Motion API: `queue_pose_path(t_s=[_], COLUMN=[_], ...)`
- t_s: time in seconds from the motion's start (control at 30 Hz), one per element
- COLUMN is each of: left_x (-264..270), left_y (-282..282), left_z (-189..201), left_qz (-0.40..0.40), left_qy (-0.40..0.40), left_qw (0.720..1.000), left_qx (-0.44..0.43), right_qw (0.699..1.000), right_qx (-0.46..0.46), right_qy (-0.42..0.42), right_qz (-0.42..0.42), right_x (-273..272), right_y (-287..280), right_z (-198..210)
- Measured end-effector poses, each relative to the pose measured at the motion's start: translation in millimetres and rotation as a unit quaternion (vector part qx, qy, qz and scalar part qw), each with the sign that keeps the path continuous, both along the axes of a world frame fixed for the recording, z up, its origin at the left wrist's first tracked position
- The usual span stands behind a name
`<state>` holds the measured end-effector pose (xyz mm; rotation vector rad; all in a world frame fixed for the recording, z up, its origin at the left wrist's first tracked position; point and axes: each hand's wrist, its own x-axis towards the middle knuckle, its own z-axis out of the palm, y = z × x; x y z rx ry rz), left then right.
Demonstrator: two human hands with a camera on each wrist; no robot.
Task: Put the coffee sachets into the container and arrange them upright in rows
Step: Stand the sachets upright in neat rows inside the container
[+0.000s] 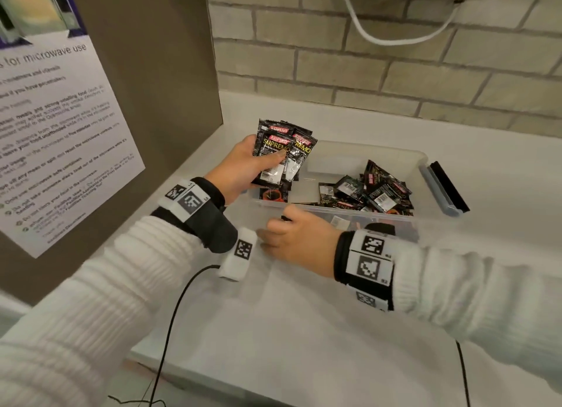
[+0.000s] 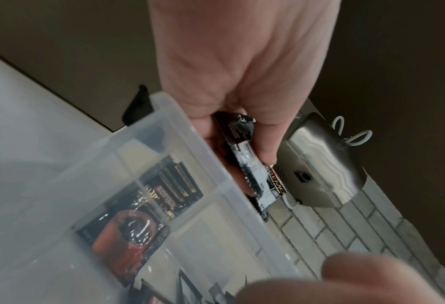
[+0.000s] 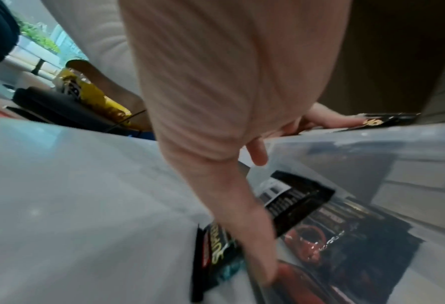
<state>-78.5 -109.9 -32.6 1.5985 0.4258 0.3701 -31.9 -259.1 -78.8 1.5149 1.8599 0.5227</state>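
Above the container [image 1: 421, 159], left hand [image 1: 240, 166] grips sachets [image 1: 281, 151].

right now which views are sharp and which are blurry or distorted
Head view: mostly sharp, print on the sachets in the left hand legible, brick lines bowed by the wide lens. Left wrist view: container wall soft, a finger at the bottom out of focus. Right wrist view: right hand and the container smeared by blur.

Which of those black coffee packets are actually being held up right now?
The fanned bunch of sachets gripped in the left hand, above the left end of the clear container. The other sachets lie loose in a jumble at its right end.
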Motion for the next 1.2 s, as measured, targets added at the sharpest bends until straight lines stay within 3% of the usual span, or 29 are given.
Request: queue_pose_path(t_s=[0.13,0.2,0.27,0.37,0.43,0.53,0.63,0.7,0.77,0.8,0.83,0.9,0.93,1.0,1.13,1.2], left_x=[0.8,1.0,1.0,1.6,2.1,3.1,5.3,7.5,11.0,13.3,16.5,25.9,29.5,34.8,48.0,52.2], left_y=[-0.1,0.6,1.6,2.9,2.7,-0.3,-6.5,-11.1,-16.5,-19.7,-23.3,-30.2,-35.4,-45.9,-56.4,-55.1], left_z=[1.1,0.3,-0.2,0.0,2.0,8.2,13.9,15.5,15.2,14.6,14.2,11.4,11.1,11.0,14.1,14.7], left_qz=[-0.006,-0.009,-0.009,0.006,0.013,0.008,-0.001,-0.008,-0.004,0.004,0.017,0.056,0.072,0.086,0.095,0.091], left_qy=[-0.004,-0.006,-0.014,-0.031,-0.04,-0.036,-0.036,-0.034,-0.033,-0.031,-0.029,-0.022,-0.02,-0.026,0.013,0.028], left_qw=[1.0,1.0,1.0,0.998,0.997,0.997,0.997,0.997,0.997,0.998,0.998,0.998,0.997,0.995,0.993,0.995], left_qx=[-0.007,-0.01,-0.018,-0.045,-0.064,-0.065,-0.067,-0.073,-0.071,-0.063,-0.053,-0.023,-0.002,0.03,0.069,0.024], right_qw=[0.999,0.995,0.979,0.933,0.897,0.86,0.83,0.808,0.792,0.77,0.722,0.571,0.499,0.405,0.336,0.303], right_qx=[0.025,0.088,0.184,0.242,0.252,0.284,0.152,0.09,0.137,0.199,0.273,0.371,0.376,0.348,0.329,0.32], right_qy=[-0.047,-0.011,0.08,0.252,0.297,0.254,0.249,0.286,0.351,0.403,0.472,0.631,0.697,0.779,0.829,0.849], right_qz=[0.004,0.037,0.026,-0.09,-0.208,-0.339,-0.476,-0.506,-0.481,-0.454,-0.426,-0.372,-0.351,-0.329,-0.302,-0.291], right_x=[-4.3,-6.0,-8.1,2.9,28.5,63.1,87.3,96.5,97.4,95.3,90.8,76.5,68.6,54.8,47.9,49.8], right_y=[1.3,-7.8,-17.8,-31.0,-40.7,-53.4,-60.2,-61.6,-56.9,-52.2,-46.3,-32.3,-24.9,-11.4,12.6,18.8], right_z=[4.4,11.7,26.1,66.9,88.3,99.1,85.0,78.5,79.3,80.4,80.9,79.4,77.4,69.8,56.1,52.3])
